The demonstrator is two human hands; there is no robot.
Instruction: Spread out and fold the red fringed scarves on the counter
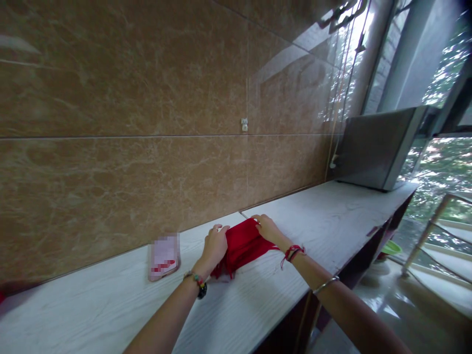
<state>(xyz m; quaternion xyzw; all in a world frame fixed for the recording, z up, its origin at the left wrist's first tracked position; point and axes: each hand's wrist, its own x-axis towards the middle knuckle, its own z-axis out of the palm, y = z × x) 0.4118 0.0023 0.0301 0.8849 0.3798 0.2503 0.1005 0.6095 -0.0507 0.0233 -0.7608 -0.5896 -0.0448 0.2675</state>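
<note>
A red fringed cloth, folded into a small bundle, lies on the white wood-grain counter. My left hand grips its left edge, the fingers curled at the upper corner. At its far right corner my right hand pinches the fabric between thumb and fingers. Loose red fringe hangs toward the near side of the bundle. Left of my left hand, a phone rests on the counter, its face blurred out. Beaded and red string bracelets circle my wrists.
A brown marbled tile wall runs along the counter's back edge. At the far right end stands a grey box-shaped appliance. Below the counter's front edge, a green basin and a metal railing show near the window.
</note>
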